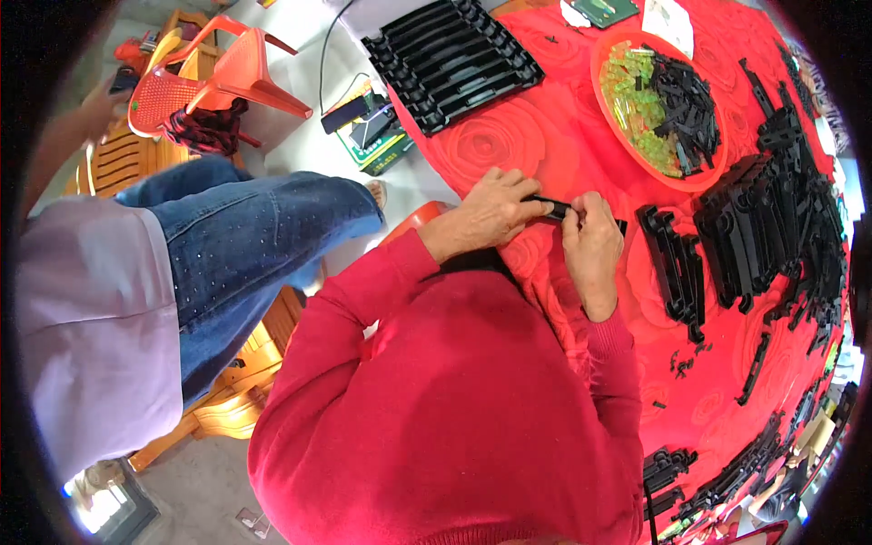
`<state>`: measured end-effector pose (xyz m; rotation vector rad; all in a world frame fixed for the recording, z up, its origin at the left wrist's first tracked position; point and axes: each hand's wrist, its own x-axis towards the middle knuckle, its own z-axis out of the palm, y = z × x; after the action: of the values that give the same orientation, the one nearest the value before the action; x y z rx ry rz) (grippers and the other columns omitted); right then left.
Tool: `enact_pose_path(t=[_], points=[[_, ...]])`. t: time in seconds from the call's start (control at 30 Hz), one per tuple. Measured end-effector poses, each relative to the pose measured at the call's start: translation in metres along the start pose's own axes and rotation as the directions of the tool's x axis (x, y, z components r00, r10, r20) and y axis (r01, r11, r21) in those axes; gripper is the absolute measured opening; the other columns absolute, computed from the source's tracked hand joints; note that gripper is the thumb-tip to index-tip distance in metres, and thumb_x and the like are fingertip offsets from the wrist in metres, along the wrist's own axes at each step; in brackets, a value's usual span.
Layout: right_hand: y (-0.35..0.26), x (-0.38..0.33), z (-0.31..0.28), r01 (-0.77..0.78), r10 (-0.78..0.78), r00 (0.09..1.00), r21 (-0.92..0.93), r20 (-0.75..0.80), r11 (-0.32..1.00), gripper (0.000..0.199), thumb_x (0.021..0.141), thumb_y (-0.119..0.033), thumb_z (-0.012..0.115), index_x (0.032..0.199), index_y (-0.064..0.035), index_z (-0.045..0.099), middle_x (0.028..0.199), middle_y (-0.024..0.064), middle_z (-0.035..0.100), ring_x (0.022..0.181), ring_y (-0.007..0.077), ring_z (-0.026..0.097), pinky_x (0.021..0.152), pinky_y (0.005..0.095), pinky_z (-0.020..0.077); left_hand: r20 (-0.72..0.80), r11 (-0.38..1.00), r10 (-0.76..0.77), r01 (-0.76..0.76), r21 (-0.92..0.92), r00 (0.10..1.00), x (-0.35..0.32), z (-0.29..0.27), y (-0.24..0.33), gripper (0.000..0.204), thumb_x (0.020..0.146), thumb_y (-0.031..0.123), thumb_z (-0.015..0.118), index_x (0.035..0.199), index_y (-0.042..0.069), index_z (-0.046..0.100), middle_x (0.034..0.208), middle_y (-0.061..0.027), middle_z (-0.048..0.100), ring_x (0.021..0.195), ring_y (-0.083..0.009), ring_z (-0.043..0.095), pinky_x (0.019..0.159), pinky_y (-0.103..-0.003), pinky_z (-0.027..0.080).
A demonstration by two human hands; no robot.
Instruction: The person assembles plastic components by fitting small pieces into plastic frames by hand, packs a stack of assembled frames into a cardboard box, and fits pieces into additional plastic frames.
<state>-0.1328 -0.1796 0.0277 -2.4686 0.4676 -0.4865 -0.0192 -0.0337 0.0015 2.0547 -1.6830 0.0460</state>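
1. The fingers (532, 211) of the left hand (488, 209) pinch one end of a small black part (555, 210); those of the right hand (595, 254) grip it farther right.
2. The part is held over the red-covered tabletop (495, 136).
3. Right of the right hand lie black strips (674, 268).
4. Farther up, a red basin (695, 184) contains yellow-green pieces (636, 109) beside black ones.
5. A ribbed black tray (454, 64) lies upper left.

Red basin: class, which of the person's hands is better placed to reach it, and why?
Probably the right hand: it sits nearer the red basin; the left hand is farther left. Both hold a black piece.
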Motion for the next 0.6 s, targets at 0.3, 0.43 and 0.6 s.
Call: enact_pose_path(t=[0.3,0.43,0.6], points=[[-0.010,0.002,0.000,-0.057,0.056,0.998,-0.095,-0.003,0.994,0.012,0.080,-0.003,0.059,0.084,-0.0030,0.048,0.077,0.0178,0.056,0.070,0.0388,0.059,0.057,0.0471,0.0450,0.065,1.000,-0.001,0.003,-0.029,0.998,0.003,0.004,0.003,0.029,0.074,0.018,0.063,0.103,0.012,0.063,0.096,-0.0065,0.052,0.094,-0.0249,0.048,0.071,-0.041,0.037],[-0.007,-0.002,0.002,-0.071,0.069,0.997,-0.122,-0.025,0.990,0.012,0.080,-0.003,0.059,0.084,-0.0032,0.048,0.078,0.0173,0.056,0.069,0.0385,0.059,0.056,0.0471,0.0454,0.116,0.999,-0.005,0.010,-0.043,0.993,0.008,-0.002,0.004,0.031,0.074,0.017,0.063,0.104,0.011,0.062,0.096,-0.0069,0.052,0.094,-0.0257,0.048,0.073,-0.044,0.039],[-0.006,-0.004,0.001,-0.024,0.032,0.999,-0.253,0.028,0.967,0.012,0.084,-0.010,0.056,0.089,-0.0039,0.048,0.080,0.0182,0.058,0.062,0.0373,0.060,0.050,0.0456,0.0475,0.112,0.998,0.030,-0.024,-0.053,0.993,0.009,-0.003,0.000,0.030,0.073,0.016,0.063,0.103,0.012,0.061,0.095,-0.0074,0.052,0.097,-0.0268,0.049,0.075,-0.044,0.042]])
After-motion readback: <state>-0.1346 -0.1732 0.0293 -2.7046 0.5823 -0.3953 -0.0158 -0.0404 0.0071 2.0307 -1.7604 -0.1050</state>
